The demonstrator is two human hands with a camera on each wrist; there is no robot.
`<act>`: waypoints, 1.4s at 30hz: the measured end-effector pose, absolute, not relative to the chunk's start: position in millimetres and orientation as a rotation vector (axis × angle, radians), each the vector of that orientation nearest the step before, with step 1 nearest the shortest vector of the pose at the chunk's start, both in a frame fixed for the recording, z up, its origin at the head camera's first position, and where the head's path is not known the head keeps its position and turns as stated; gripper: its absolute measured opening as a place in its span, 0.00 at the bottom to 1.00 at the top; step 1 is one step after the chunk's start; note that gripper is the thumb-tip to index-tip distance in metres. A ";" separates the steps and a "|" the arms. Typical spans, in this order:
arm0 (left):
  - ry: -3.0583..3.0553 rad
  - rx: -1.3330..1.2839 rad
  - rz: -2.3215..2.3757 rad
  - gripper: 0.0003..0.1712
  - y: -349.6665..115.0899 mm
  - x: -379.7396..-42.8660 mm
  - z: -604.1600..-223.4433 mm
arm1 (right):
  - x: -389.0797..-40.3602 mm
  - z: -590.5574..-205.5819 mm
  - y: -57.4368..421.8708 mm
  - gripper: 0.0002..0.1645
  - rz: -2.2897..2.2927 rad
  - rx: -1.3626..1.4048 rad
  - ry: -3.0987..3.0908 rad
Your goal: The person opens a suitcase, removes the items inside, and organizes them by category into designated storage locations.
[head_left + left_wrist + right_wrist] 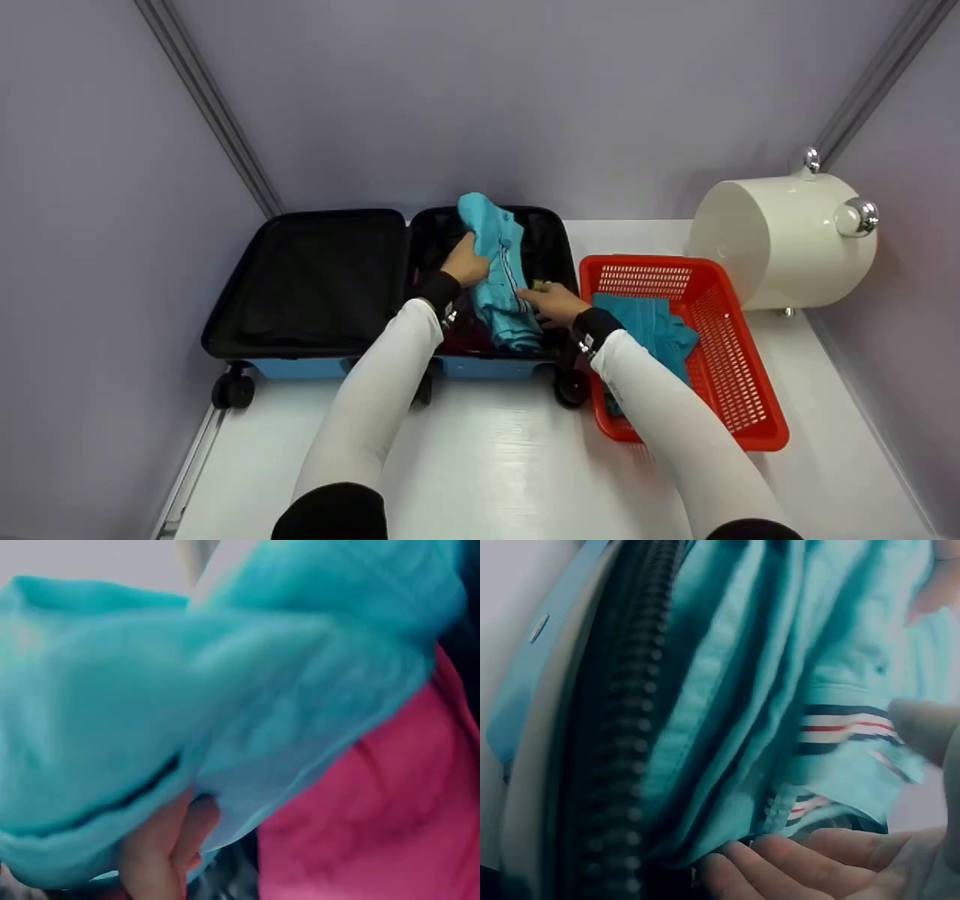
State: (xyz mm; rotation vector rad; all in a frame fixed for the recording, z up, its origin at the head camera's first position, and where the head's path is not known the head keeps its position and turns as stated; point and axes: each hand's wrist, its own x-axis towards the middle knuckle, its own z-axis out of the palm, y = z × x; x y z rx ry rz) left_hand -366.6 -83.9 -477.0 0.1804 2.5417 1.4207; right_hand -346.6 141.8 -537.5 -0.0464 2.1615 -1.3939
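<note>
Head view, left side: the suitcase (322,281) lies unfolded on the white desk (480,457), both halves facing up, the left one showing its black interior. In the right half I note the garment (504,259), turquoise, folded long.

Left hand (466,262): at the garment's left edge, fingers curled in under the cloth; I read this as gripping it. Pink cloth (375,825) shows just beside in the left wrist view, lower in the same half.

Key relation, my judgement: the garment's long axis against the far rim. It runs near to far, far end leaning left and overlapping that rim; the near end sits within the half. The garment lies between my hands, the left nearer its far end, the right nearer its near end.

Right hand (556,304): thumb at the striped edge, fingers extended below; I cannot tell whether it pinches.

Farther right, the red basket (733,360) holds blue cloth (646,326) towards its left side, under my right forearm. Behind it, a white cylinder (806,240) lies on its side.
</note>
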 end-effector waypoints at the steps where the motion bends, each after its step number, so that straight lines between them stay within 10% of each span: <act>1: 2.558 0.195 1.437 0.49 -80.1 -366.2 -474.1 | -346.8 -537.6 141.8 0.54 -1.397 -0.050 2.154; 17: 2.293 0.540 1.787 0.55 -71.7 -362.0 -419.6 | -348.0 -521.1 152.1 0.55 -2.080 -0.016 1.674; 22: 2.146 0.596 1.887 0.56 -73.3 -362.5 -420.4 | -346.5 -506.3 165.9 0.63 -2.130 0.058 1.626; 29: 2.110 0.642 1.873 0.57 -65.5 -361.5 -424.1 | -346.2 -496.2 191.5 0.42 -2.223 -0.023 1.611; 42: 2.271 0.512 1.721 0.50 -17.7 -350.2 -454.8 | -334.5 -469.6 245.2 0.49 -1.780 0.001 2.233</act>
